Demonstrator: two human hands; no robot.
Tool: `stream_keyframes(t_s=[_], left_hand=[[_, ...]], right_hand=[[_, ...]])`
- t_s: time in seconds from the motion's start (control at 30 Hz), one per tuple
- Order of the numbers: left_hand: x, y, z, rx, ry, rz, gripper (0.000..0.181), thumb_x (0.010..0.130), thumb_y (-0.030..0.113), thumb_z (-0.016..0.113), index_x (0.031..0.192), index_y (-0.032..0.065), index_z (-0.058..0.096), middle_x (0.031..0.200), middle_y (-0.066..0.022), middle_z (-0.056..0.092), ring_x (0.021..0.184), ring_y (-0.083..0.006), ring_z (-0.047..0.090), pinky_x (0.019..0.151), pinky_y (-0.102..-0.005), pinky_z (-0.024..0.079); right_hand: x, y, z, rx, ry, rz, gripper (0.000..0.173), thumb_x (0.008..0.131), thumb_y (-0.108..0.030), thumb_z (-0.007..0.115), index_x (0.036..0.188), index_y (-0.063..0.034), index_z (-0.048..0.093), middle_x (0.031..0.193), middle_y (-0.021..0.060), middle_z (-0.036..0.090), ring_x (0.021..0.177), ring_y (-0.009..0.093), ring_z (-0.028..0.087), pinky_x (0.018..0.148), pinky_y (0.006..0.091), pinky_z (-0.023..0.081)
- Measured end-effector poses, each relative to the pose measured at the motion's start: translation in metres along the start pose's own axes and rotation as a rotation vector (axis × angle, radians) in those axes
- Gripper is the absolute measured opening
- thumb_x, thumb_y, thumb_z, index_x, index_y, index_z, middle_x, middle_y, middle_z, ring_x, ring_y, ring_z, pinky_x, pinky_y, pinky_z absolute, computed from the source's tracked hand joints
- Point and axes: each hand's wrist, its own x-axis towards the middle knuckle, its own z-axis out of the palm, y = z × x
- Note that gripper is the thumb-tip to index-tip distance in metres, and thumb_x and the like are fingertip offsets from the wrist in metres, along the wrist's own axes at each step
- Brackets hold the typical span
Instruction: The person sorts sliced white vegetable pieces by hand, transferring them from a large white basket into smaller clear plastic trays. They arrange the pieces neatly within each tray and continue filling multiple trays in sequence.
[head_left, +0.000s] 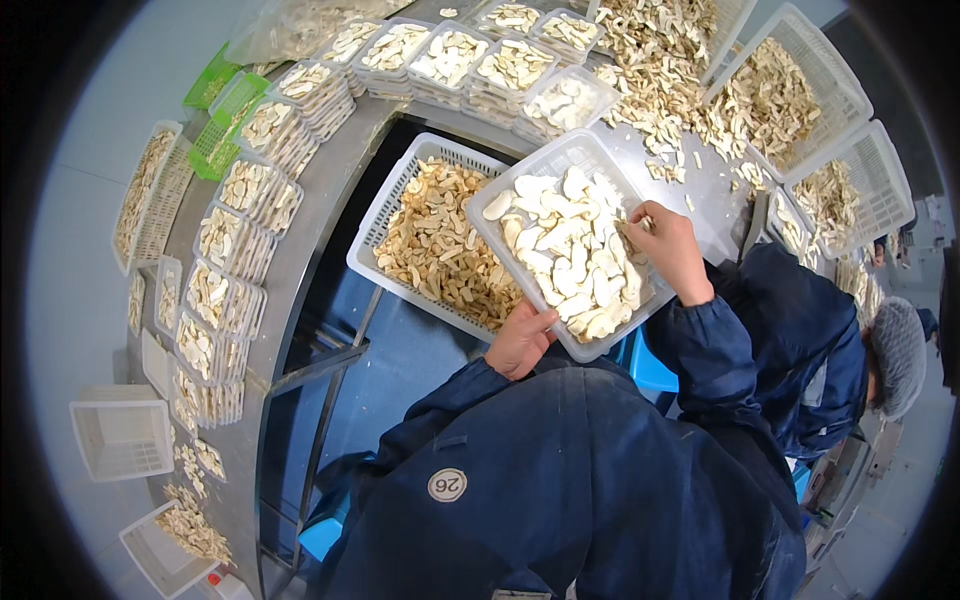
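Observation:
My left hand (523, 339) grips the near left edge of a clear plastic tray (583, 151), its thumb over the rim. The tray is held tilted in front of me and carries a layer of pale dried mushroom slices (574, 259). At the tray's right side, my right hand (670, 249) has thumb and fingers pinched on what looks like a small slice by the pile. Under the tray's left part, a white plastic basket (365, 238) holds browner dried slices (442, 232); the tray hides its right side.
A curved steel table (315, 196) bears stacks of filled clear trays (217, 234). Loose slices (660, 67) are heaped at the back right beside tipped white baskets (874, 191). Green baskets (217, 146) stand at the far left. A co-worker in dark clothing (795, 345) is close on my right.

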Motion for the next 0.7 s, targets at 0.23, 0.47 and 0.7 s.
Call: stream_keyframes(t_s=[0.23, 0.47, 0.7], left_hand=[[-0.002, -0.004, -0.004, 0.085, 0.038, 0.060, 0.052, 0.090, 0.006, 0.049, 0.137, 0.0017, 0.027, 0.137, -0.0125, 0.039, 0.124, -0.0238, 0.042, 0.102, -0.0386, 0.035], [-0.006, 0.007, -0.007, -0.006, 0.077, 0.057, 0.054, 0.090, 0.007, 0.049, 0.138, 0.0024, 0.026, 0.137, -0.0116, 0.039, 0.123, -0.0223, 0.042, 0.102, -0.0379, 0.037], [-0.002, 0.009, -0.014, -0.045, 0.091, 0.073, 0.051, 0.089, 0.008, 0.050, 0.136, 0.0005, 0.030, 0.135, -0.0112, 0.042, 0.120, -0.0207, 0.045, 0.100, -0.0350, 0.039]], right_hand=[[0.014, 0.009, 0.027, -0.356, 0.094, -0.059, 0.023, 0.078, -0.024, 0.060, 0.079, -0.0011, 0.063, 0.068, 0.0216, 0.059, 0.061, 0.037, 0.057, 0.057, 0.0375, 0.046], [0.016, 0.022, -0.004, 1.142, -0.198, 0.120, 0.016, 0.086, -0.019, 0.052, 0.087, -0.0039, 0.056, 0.063, 0.0018, 0.055, 0.045, 0.009, 0.047, 0.038, 0.0194, 0.032], [-0.009, 0.001, 0.023, 0.480, -0.546, 0.094, 0.016, 0.077, -0.013, 0.061, 0.088, -0.0024, 0.060, 0.064, 0.0063, 0.060, 0.054, 0.015, 0.055, 0.052, 0.0239, 0.042]])
